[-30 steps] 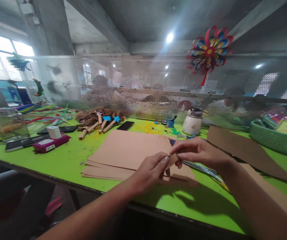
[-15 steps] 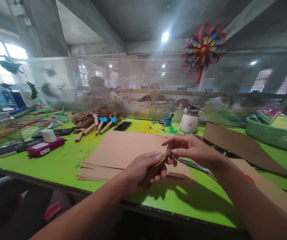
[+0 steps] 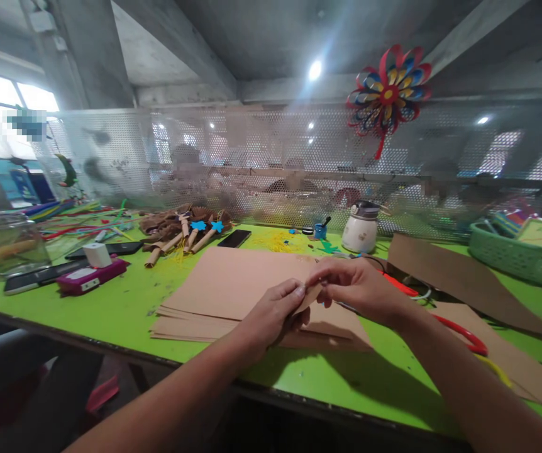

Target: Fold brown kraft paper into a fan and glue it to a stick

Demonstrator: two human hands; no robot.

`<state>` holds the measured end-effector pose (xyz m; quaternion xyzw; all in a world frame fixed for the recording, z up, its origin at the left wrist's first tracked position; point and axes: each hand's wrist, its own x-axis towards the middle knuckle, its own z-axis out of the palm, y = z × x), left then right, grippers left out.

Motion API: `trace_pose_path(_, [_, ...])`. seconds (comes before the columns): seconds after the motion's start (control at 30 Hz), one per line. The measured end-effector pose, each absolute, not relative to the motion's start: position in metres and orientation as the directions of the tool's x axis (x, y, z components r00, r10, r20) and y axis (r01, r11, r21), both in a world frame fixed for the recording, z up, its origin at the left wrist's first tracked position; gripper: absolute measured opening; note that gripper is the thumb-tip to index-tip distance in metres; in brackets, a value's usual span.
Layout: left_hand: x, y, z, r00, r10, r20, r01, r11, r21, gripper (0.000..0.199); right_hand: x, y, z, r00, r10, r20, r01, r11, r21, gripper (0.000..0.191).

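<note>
A small piece of brown paper [image 3: 307, 301] is pinched between my two hands, above the near part of a stack of brown paper sheets [image 3: 233, 277]. My left hand [image 3: 280, 311] grips it from the left, thumb on top and fingers curled beneath. From the right, my right hand [image 3: 353, 286] closes thumb and fingers on its upper edge. Part of the piece is hidden behind my fingers. A tool with red handles [image 3: 464, 333] lies partly under my right forearm.
Paper-roll figures with blue cut-outs [image 3: 190, 233] lie behind the stack, next to a phone [image 3: 234, 238]. A white kettle [image 3: 360, 228] and blue pot [image 3: 320, 231] stand further back. At left are a glass jar [image 3: 11, 245] and purple power strip [image 3: 92, 275]; at right, a green basket [image 3: 516, 258].
My right hand has turned and come closer to my left, fingers bending over the paper's edge. The paper piece is tilted differently and shows a lighter face. The view has shifted slightly.
</note>
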<state>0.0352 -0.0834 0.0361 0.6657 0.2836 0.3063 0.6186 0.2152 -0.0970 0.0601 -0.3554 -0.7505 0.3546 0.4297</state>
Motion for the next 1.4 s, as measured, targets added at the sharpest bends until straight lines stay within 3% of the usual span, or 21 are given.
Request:
trace_pose_path(0.2, [0.036, -0.081, 0.031, 0.622, 0.775, 0.112, 0.002, -0.145, 0.989, 0.031, 0.216, -0.097, 0.061, -0.399, 0.729, 0.556, 0.407, 0.684, -0.605, 0.024])
trace_pose_path(0.27, [0.036, -0.081, 0.031, 0.619, 0.778, 0.11, -0.002, -0.138, 0.99, 0.031, 0.216, -0.096, 0.061, -0.405, 0.707, 0.581, 0.403, 0.708, -0.58, 0.023])
trace_pose_path(0.43, [0.035, -0.082, 0.033, 0.62, 0.781, 0.071, 0.036, -0.119, 0.992, 0.033, 0.218, -0.095, 0.057, -0.342, 0.76, 0.553, 0.321, 0.647, -0.691, 0.017])
trace_pose_path(0.67, [0.037, -0.081, 0.032, 0.611, 0.788, 0.074, 0.051, -0.132, 0.99, 0.032, 0.22, -0.097, 0.06, -0.356, 0.829, 0.43, 0.358, 0.547, -0.757, 0.019])
trace_pose_path(0.93, [0.037, -0.074, 0.025, 0.609, 0.773, 0.177, 0.059, -0.266, 0.962, 0.036, 0.224, -0.095, 0.064, -0.38, 0.823, 0.422, 0.274, 0.536, -0.799, 0.013])
trace_pose_path(1.1, [0.037, -0.074, 0.025, 0.57, 0.792, 0.217, 0.112, -0.336, 0.935, 0.035, 0.227, -0.094, 0.064, -0.302, 0.845, 0.442, 0.231, 0.515, -0.826, 0.008])
trace_pose_path(1.23, [0.039, -0.073, 0.019, 0.532, 0.795, 0.29, 0.165, -0.433, 0.886, 0.035, 0.224, -0.093, 0.064, -0.303, 0.797, 0.523, 0.405, 0.604, -0.686, 0.008])
trace_pose_path(1.4, [0.038, -0.074, 0.018, 0.577, 0.753, 0.316, 0.182, -0.495, 0.85, 0.032, 0.216, -0.097, 0.064, -0.477, 0.717, 0.507, 0.54, 0.695, -0.475, 0.021])
